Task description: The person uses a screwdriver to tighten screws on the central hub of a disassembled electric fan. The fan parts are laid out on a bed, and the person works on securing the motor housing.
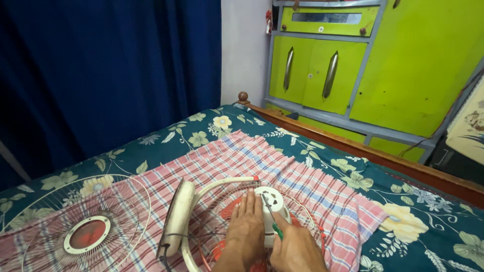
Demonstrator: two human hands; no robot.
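Two large items lie on the bed (201, 131): a detached wire guard (75, 226) and the fan body (212, 221) on checked cloth (282, 171). Left hand (245, 229), fingers together, flat, steadies the white motor housing (269, 204). Right hand (297, 249) pinches a green-handled screwdriver (272, 221); unscrewing appears underway. Tip seating needs care; the screw is hidden.

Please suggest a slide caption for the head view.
Left hand steadies a white fan motor housing while right hand applies a screwdriver.
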